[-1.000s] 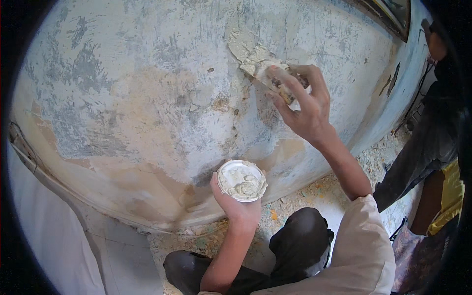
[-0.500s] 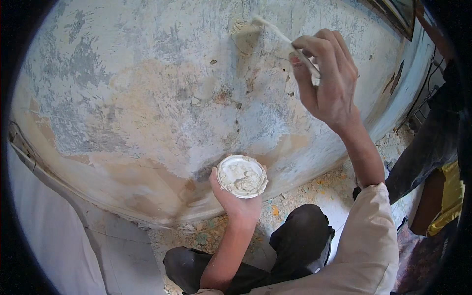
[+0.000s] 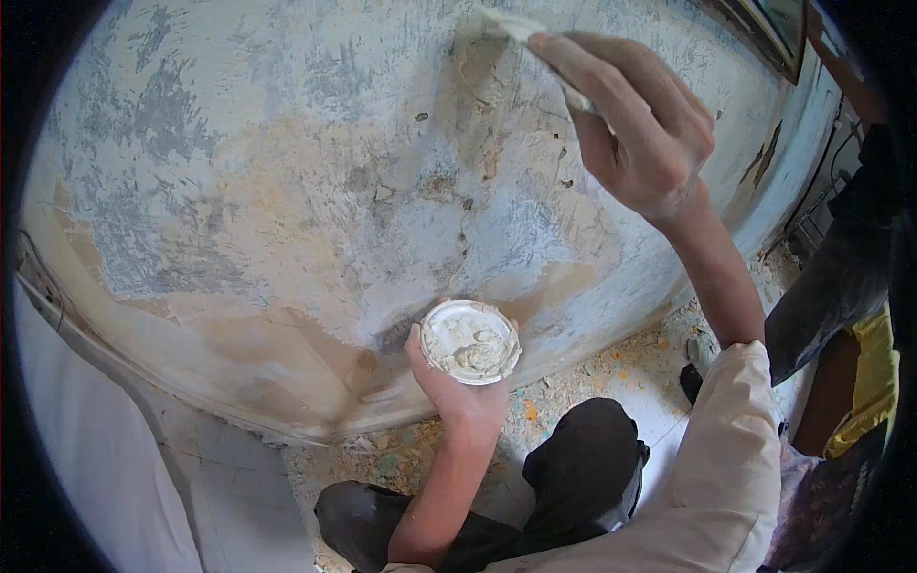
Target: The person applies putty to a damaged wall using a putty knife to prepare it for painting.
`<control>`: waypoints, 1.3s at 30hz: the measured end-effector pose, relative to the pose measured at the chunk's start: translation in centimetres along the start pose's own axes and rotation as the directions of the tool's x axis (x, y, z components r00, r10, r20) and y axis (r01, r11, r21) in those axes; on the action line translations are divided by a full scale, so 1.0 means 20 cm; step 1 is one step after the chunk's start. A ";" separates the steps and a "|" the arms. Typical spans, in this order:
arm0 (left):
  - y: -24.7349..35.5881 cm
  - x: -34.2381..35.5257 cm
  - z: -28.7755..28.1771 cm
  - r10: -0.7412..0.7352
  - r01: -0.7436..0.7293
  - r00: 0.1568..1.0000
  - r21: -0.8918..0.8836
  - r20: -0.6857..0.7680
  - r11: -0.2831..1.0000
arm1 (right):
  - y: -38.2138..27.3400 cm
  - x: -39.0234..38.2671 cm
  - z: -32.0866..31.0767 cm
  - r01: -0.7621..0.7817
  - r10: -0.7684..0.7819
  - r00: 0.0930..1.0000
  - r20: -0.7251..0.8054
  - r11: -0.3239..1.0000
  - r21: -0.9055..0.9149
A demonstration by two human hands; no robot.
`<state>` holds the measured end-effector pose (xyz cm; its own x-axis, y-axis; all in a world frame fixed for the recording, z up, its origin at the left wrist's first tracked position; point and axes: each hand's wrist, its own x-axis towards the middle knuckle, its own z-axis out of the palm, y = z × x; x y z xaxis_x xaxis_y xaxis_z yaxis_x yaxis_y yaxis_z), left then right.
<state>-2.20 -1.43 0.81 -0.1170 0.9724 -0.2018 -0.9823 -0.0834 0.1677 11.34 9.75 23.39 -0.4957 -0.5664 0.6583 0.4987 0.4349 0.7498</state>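
My left hand [image 3: 451,393] cups a shallow round white dish [image 3: 449,311] from below, fingers wrapped about its rim. Lumpy off-white putty [image 3: 483,357] lies in the dish. Higher up, my right hand [image 3: 650,129] is closed on a thin, flat putty knife [image 3: 516,27] smeared with the same pale paste; its far end is against or very near the wall [image 3: 287,191]. I cannot tell whether it touches. Just below the knife, a darker patch [image 3: 482,72] shows on the wall, partly shadow. Part of the handle is hidden by my fingers.
Small cracks and holes mark the stained wall. Plaster chips [image 3: 530,411] litter the floor along its foot. A framed picture [image 3: 778,33] hangs at upper right. Another person's dark-trousered leg [image 3: 826,286] is at the right, and pale cloth [image 3: 91,449] hangs at lower left.
My right hand has turned over, its back now more toward me, and the knife has shifted slightly up and left on the wall. My left hand and dish stay in place.
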 end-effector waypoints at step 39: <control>-0.02 0.03 0.04 0.041 -0.041 0.999 0.001 0.015 0.999 | -0.14 -0.13 -0.04 -0.048 0.020 0.983 0.184 0.987 0.153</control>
<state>-1.66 -0.74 1.31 -0.1551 0.9712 -0.1807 -0.9765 -0.1230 0.1771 11.70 9.47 19.53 -0.6082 -0.4193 0.6740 0.4074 0.5639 0.7184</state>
